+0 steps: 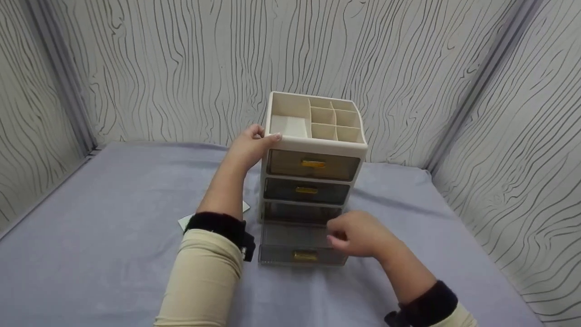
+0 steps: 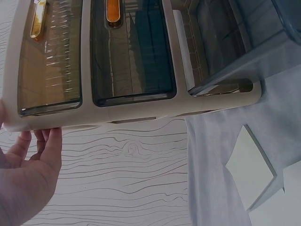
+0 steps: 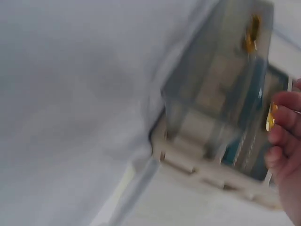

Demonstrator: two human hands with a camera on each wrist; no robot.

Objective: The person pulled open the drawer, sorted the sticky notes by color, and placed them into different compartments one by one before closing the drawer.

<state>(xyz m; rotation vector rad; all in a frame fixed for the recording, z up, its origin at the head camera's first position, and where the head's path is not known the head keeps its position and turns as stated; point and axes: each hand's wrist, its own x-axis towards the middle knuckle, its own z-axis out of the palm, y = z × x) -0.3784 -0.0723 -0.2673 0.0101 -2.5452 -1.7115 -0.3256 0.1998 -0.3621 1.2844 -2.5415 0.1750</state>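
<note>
Head view: upright cream drawer organizer (image 1: 313,150) at table's (image 1: 91,218) far middle, long axis vertical, drawer fronts facing near. Left hand (image 1: 249,145) grips its top left corner. Bottom drawer (image 1: 299,247) pulled out toward near; right hand (image 1: 358,234), fingers curled, over its right side, grasp unclear.

Left wrist view: relaxed fingers (image 2: 47,150) against organizer's side.

Right wrist view: blurred; curled fingers (image 3: 287,132) beside open drawer.

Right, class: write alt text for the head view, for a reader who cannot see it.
A cream plastic three-drawer organiser stands on a grey cloth-covered table. The left hand holds its top corner, and the right hand hovers over the pulled-out smoky bottom drawer.
</note>
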